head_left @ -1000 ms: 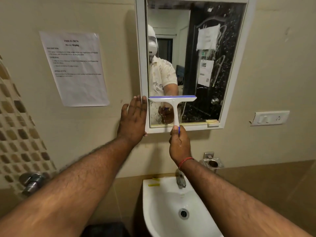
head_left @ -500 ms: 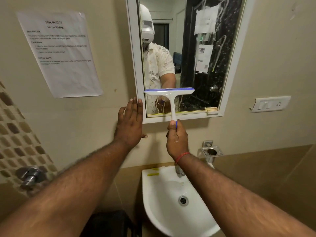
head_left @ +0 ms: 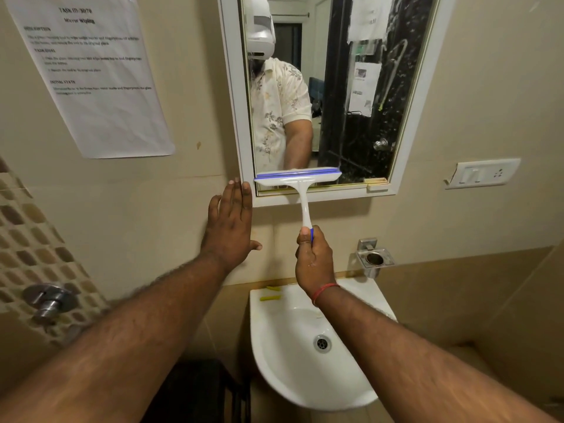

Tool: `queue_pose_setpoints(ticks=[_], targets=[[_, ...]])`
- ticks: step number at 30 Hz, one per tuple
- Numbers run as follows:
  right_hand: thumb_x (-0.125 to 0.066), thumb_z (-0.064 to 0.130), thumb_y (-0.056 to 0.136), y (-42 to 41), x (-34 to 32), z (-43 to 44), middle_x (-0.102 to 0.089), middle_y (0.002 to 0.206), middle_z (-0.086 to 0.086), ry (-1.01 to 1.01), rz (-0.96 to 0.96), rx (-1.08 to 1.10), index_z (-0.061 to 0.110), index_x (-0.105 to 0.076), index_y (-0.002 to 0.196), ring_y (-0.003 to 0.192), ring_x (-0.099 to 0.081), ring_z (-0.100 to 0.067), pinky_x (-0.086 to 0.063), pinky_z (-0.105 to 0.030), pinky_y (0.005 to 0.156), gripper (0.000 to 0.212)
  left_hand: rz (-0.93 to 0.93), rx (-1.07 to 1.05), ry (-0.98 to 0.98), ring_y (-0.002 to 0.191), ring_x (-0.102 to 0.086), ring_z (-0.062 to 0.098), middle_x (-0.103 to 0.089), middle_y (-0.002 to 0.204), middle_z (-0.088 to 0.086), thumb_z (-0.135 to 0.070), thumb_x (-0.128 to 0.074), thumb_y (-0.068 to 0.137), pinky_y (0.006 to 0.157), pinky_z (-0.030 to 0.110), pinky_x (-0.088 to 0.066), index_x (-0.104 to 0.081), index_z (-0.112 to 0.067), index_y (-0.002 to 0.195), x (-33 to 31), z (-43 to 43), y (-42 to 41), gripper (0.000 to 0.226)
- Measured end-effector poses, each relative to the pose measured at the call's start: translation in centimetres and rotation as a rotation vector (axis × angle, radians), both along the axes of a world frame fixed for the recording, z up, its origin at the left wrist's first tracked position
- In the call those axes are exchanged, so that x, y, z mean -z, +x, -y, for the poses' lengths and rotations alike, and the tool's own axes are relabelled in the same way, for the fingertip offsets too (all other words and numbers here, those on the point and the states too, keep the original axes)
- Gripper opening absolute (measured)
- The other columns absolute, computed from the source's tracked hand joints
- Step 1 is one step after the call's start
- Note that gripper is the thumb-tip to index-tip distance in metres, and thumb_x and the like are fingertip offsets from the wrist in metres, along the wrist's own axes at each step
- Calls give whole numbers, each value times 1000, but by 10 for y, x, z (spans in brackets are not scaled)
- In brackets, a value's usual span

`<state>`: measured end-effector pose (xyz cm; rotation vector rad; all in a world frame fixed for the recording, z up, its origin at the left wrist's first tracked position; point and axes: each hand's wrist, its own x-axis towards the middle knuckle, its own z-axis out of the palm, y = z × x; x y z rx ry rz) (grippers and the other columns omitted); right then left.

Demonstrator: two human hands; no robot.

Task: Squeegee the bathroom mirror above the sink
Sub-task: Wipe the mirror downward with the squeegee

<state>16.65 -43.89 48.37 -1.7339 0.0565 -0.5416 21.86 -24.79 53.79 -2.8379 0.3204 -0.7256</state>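
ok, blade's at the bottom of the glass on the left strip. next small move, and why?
Probably lift the squeegee off, then restart up top, one blade-width right. The right hand has it at the mirror bottom edge, and droplets still speckle the right side.

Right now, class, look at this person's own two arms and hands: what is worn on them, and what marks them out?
Both forearms are bare and hairy, with no sleeves in direct view. The right hand has a red thread bracelet around its wrist and small wet droplets on its back. The left hand shows no ring, watch or band.
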Motion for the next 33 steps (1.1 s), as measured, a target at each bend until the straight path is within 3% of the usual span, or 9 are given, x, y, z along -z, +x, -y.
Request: queue_pose_setpoints(ticks=[16, 27, 30, 33], targets=[[-32, 75, 100, -10, 0, -2, -52, 67, 7, -6, -67, 9, 36, -48, 85, 62, -47, -16, -50, -45, 63, 45, -30, 5, 9, 173, 0, 40, 6, 185, 25, -79, -84, 76, 136, 58, -11, 11, 0, 174, 14, 0, -12, 158], [-30, 80, 98, -23, -1, -2, -57, 68, 4, -16, -177, 18, 38, -51, 85, 64, -52, -18, -56, -51, 72, 48, -4, -3, 46, 173, 2, 41, 7, 185, 25, -82, -82, 77, 136, 59, -12, 12, 1, 174, 9, 1, -21, 158], [-36, 68, 107, -26, -8, -2, -59, 71, 4, -3, -200, 10, 43, -52, 82, 67, -53, -18, -56, -49, 73, 39, 3, 5, 24, 173, 3, 41, 9, 185, 25, -81, -85, 73, 137, 59, -12, 10, 0, 175, 6, 1, -26, 161], [-40, 57, 113, -30, -22, -1, -60, 76, 2, 38, -201, -3, 33, -54, 84, 70, -53, -18, -49, -40, 71, 40, 29, 8, 8, 173, 2, 41, 13, 185, 24, -80, -88, 71, 137, 60, -13, 2, -3, 176, -4, 0, -30, 158]])
